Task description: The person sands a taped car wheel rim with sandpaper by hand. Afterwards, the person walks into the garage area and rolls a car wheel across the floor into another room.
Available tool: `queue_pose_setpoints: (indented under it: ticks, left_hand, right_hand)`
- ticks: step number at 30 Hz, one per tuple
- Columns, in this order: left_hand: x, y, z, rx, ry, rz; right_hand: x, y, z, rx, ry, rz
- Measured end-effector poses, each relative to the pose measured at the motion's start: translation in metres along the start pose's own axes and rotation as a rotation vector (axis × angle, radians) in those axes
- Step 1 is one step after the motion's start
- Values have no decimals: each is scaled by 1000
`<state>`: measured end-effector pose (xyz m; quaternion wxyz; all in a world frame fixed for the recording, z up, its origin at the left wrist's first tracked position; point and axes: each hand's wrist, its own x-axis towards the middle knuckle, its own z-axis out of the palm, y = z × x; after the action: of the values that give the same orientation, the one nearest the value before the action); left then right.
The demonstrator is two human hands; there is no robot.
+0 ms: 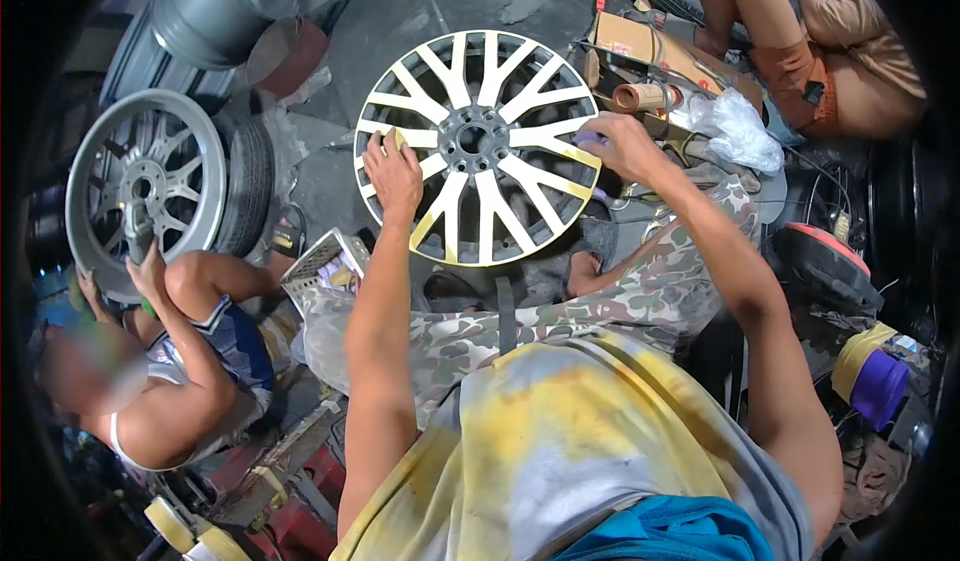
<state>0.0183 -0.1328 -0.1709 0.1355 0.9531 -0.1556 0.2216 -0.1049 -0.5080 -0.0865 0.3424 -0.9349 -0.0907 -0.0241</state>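
Observation:
An alloy wheel (485, 180) with pale cream spoke faces, yellow patches and dark recesses lies face up in front of me. My left hand (395, 174) rests on its left side, fingers bent over the outer spokes and rim. A small yellow patch shows by those fingertips; whether it is paint or a separate piece I cannot tell. At the wheel's right edge, my right hand (628, 149) pinches a small purple pad (590, 139) against a spoke end. Its fingers partly cover the pad.
A co-worker (190, 361) sits at left, holding a tool against a grey wheel (85, 191). Another person (830, 71) sits at upper right. Cardboard box (625, 38), sandpaper-like roll (640, 97) and clear plastic bag (740, 131) lie right of my wheel. A plastic basket (318, 261) stands lower left.

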Motion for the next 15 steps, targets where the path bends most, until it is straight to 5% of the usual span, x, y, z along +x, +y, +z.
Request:
queue_pose_setpoints:
  ticks: [8,15]
  left_hand:
    - [9,-14,-2,-59,4,-142]
    - [10,-20,2,-3,-34,-170]
  right_hand:
    - [68,-32,109,-62,-33,-113]
    - [113,-50,133,-81,10,-116]
